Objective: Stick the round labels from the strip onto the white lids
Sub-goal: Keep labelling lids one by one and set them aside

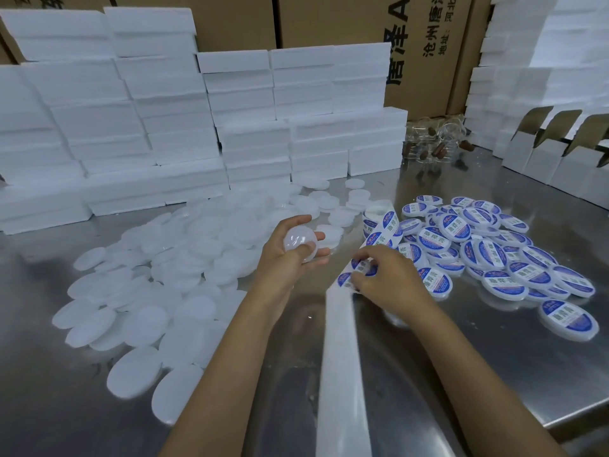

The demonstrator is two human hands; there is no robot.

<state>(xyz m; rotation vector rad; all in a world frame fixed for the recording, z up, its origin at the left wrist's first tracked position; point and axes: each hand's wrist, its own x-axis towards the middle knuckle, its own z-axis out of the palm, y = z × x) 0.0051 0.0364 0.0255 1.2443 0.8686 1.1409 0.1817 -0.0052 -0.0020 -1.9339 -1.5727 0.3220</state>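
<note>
My left hand (298, 250) cups one bare white lid (301, 241), thumb across its face and fingers curled round its rim, lifted off the metal table (494, 374) and tilted toward me so its flat top is ready for a sticker. My right hand (384, 275) is at the label strip (341, 351), thumb and fingertips pinching at a round blue-and-white label (362, 266), which I judge is being peeled from the backing. Whether its edge is already free I cannot tell, as my fingers cover it.

The strip runs from a loose coil (382, 222) behind my right hand, under my fingers, and trails toward me as bare white backing, so the used part feeds out of the way. I hold the lid just beside the strip so the label has little way to travel.

The unlabelled lids (158, 291) lie heaped on my left, within reach of the hand that picks them up. The finished lids (494, 255), each with a blue label, are piled on my right, well apart from the blanks so the two do not mix. Stacks of white foam boxes (131, 120) stand behind the bare lids, against brown cartons (329, 21). Many blanks remain, so I judge the job is far from done.
</note>
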